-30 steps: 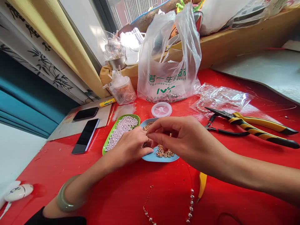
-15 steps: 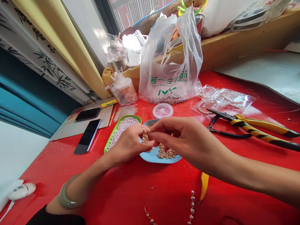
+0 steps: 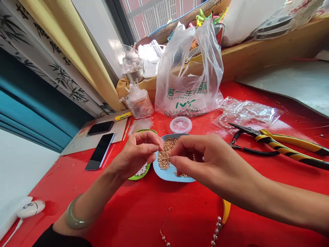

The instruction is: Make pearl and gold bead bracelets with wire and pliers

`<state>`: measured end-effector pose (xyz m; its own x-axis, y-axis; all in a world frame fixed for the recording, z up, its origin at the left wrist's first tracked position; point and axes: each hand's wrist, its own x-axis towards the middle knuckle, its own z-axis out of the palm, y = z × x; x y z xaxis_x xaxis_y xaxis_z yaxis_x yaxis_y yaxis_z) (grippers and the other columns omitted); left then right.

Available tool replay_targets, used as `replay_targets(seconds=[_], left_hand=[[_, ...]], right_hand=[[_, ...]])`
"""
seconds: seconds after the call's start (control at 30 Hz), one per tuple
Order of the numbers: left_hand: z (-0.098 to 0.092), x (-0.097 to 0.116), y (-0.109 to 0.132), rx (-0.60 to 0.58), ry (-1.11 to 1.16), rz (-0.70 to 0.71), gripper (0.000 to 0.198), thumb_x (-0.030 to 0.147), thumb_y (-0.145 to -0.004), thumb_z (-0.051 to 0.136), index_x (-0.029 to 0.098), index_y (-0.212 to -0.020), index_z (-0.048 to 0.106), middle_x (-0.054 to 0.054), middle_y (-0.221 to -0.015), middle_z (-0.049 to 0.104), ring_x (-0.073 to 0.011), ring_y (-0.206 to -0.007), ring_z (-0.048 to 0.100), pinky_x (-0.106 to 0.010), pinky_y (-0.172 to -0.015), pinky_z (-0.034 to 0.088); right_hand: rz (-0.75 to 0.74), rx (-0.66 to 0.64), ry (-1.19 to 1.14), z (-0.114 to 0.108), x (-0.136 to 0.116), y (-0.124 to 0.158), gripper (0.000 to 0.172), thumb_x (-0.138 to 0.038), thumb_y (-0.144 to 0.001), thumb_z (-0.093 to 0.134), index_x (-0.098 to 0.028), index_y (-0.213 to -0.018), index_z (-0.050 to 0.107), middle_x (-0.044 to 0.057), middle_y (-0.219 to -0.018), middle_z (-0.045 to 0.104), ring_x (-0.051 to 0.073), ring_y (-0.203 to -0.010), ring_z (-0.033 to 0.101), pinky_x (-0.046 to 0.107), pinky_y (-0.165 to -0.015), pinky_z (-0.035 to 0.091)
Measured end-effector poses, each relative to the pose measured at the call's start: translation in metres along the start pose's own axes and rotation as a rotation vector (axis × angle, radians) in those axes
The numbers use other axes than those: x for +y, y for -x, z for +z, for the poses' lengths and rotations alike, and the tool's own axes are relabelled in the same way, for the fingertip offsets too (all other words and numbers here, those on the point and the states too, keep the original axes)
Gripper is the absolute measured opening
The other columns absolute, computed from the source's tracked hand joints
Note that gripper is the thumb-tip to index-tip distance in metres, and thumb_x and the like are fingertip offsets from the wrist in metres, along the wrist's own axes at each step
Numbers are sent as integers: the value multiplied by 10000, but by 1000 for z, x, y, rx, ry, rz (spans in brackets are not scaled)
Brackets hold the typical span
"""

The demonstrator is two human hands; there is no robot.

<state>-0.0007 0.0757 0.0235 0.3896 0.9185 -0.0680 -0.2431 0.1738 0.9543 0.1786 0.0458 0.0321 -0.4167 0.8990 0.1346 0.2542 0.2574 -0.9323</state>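
Observation:
My left hand [image 3: 144, 147] pinches thumb and forefinger together above the trays; a tiny golden speck shows at the tips, too small to name. Just to its right, my right hand [image 3: 197, 154] is also closed in a pinch, and what lies between its fingertips is hidden. Under both hands is a blue tray [image 3: 164, 175] with small gold beads [image 3: 167, 151]. A green tray [image 3: 137, 177] of pearly white beads [image 3: 142, 169] is partly covered by my left hand. Nearer me lie a strand of silvery beads [image 3: 216, 233] and a thin chain end [image 3: 166, 221].
Pliers with yellow-black handles [image 3: 285, 144] and black-handled cutters [image 3: 254, 149] lie to the right. A yellow pointed tool [image 3: 226, 211] is half hidden by my forearm. Behind stand a plastic bag [image 3: 187, 92] and a round clear lid [image 3: 180, 125]. Two phones [image 3: 100, 151] lie left.
My hands, close together before, have drawn apart, the left raised slightly, uncovering more gold beads. The silvery strand's right end has shifted right, toward the yellow tool. The view has shifted slightly.

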Motion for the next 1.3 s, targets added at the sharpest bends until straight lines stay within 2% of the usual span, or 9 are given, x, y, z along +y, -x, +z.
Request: replay_targets(seconds=[0.13, 0.43, 0.6, 0.83, 1.17, 1.3], left_hand=[[1, 0, 2, -9, 3, -22, 79, 76, -575, 720, 149, -578, 688, 15, -579, 633, -21, -412, 473, -79, -342, 395], [2, -1, 3, -36, 21, -18, 91, 80, -571, 753, 161, -589, 718, 24, -591, 654, -43, -458, 554, -68, -356, 455], [1, -1, 2, -76, 36, -2, 101, 114, -554, 812, 158, -591, 729, 26, -599, 651, -23, -398, 540, -65, -350, 457], [0, -3, 2, -107, 46, -6, 113, 164, -557, 836, 162, -591, 728, 14, -592, 647, -35, -425, 546, -68, -347, 461], [2, -3, 2, -93, 17, -6, 129, 152, -544, 840, 174, -570, 715, 20, -584, 635, -33, -395, 517, -94, -337, 443], [0, -4, 3, -110, -7, 26, 114, 148, -568, 826, 177, -586, 718, 13, -615, 637, -50, -449, 545, -98, -343, 439]], right_hand=[[9, 5, -7, 1, -2, 0, 145, -141, -730, 534, -150, -612, 617, -38, -503, 506, 67, -468, 421, 185, -405, 306], [11, -6, -21, 1, -4, -1, 150, -126, -716, 529, -147, -581, 591, -53, -488, 460, 53, -465, 391, 162, -400, 296], [-3, -11, -23, 0, -5, 0, 152, -113, -712, 525, -139, -582, 599, -57, -487, 454, 46, -460, 378, 154, -392, 289], [9, -23, -61, 1, -5, 0, 146, -100, -706, 518, -142, -586, 589, -61, -491, 461, 42, -457, 385, 146, -392, 295], [-2, -31, -85, 3, -5, 0, 158, -75, -691, 501, -150, -561, 553, -65, -486, 452, 39, -452, 372, 139, -384, 288], [-1, -23, -67, 3, -4, 0, 165, -89, -696, 505, -150, -548, 548, -64, -475, 441, 39, -445, 366, 139, -375, 279]])
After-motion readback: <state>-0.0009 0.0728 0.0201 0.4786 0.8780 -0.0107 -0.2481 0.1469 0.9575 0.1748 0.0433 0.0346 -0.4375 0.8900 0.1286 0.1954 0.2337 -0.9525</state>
